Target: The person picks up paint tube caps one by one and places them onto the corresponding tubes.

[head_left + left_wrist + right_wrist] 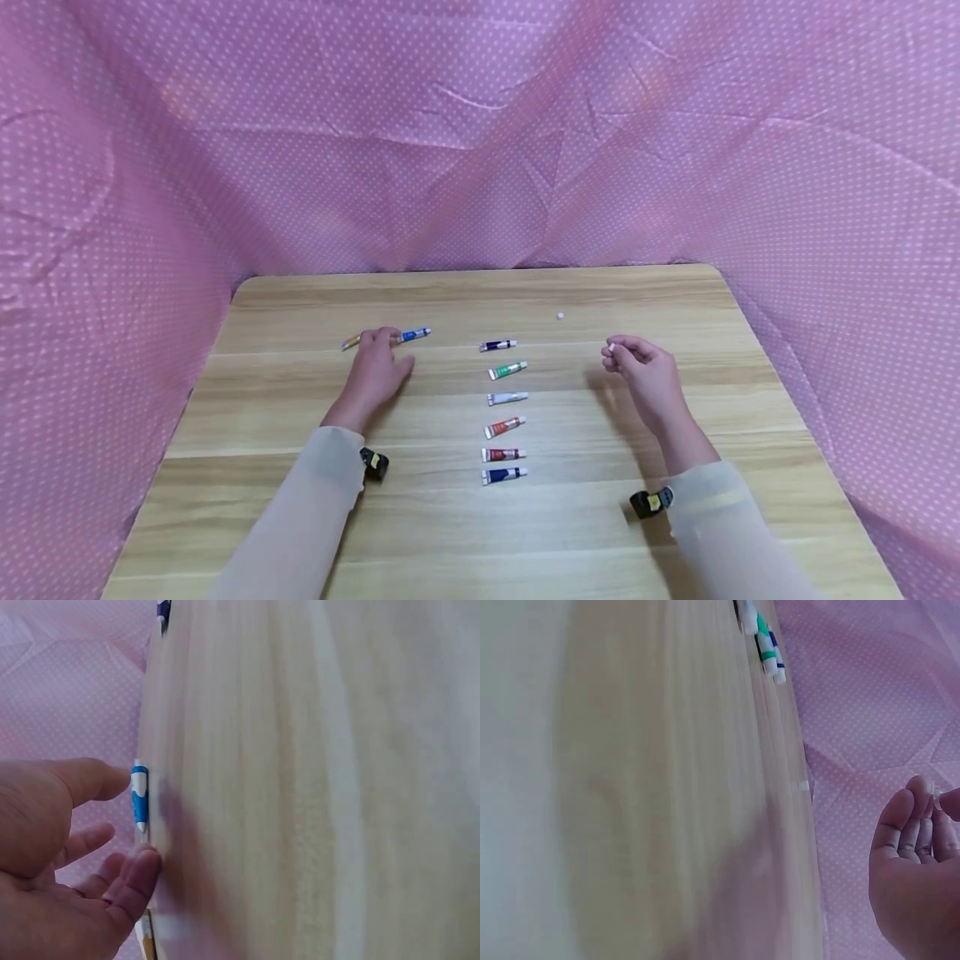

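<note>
My left hand reaches over the far left of the table, fingers spread loosely and holding nothing. It lies between a blue paint tube and a yellow-orange paint tube, partly hiding both. In the left wrist view, fingertips come close about the blue tube, with the orange one below them. On the right, my other hand is raised above the table. Its thumb and fingers pinch a small white piece, mostly covered by the fingertips in the right wrist view.
A column of small tubes runs down the middle: purple, green, pale lilac, orange-red, red and dark blue. Another small white piece lies near the back. Pink dotted cloth surrounds the wooden table.
</note>
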A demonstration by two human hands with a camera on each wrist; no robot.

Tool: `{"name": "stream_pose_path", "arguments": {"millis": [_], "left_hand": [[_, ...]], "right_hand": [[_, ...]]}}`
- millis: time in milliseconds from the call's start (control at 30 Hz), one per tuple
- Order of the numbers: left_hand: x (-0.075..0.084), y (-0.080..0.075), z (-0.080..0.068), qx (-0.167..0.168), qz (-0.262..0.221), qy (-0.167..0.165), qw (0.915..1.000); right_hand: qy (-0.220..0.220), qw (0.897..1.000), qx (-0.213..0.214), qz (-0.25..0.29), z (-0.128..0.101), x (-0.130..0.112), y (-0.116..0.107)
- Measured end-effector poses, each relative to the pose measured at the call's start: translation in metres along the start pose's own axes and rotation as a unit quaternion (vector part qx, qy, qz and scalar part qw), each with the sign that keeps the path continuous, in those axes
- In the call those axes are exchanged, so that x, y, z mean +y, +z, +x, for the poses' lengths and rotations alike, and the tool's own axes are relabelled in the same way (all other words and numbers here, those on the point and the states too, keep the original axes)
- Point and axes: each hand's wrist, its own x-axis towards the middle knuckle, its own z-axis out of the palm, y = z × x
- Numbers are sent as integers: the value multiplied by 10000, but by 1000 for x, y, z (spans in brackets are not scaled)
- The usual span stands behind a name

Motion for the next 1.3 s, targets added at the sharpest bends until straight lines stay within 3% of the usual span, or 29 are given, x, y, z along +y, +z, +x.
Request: {"name": "stream_pose_path", "arguments": {"millis": [267,533,800,1067,1300], "left_hand": [[-3,2,23,-19,313,112,9994],[-1,3,31,32,571,174,9982],[-1,4,30,141,574,244,9980],[-1,6,26,296,630,330,9970],[1,7,14,172,281,127,9994]], "right_hand": [[-56,9945,-162,1032,-35,8,-5],[-268,9875,-126,1548,-56,7,-6],[-340,9851,10,1684,-68,6,-10],[-507,9771,-130,2064,-73,8,-12],[-537,9754,-72,2138,-73,7,-10]]}}
